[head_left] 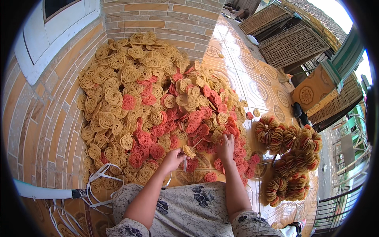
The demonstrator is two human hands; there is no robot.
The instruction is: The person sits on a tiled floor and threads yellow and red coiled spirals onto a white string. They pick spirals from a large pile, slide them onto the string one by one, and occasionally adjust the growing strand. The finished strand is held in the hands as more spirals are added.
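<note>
Left hand (173,160) pinches a tan, round, lacy dry-strand disc (188,152) by the red-and-tan disc pile (145,138), probs light, stiff and brittle, so I'd grip its flat faces gently; can't tell what the right hand (226,148) grasps.

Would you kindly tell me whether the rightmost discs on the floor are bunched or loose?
Bunched: the rightmost discs stand edge-on in close, round clusters, unlike the loose pile.
</note>
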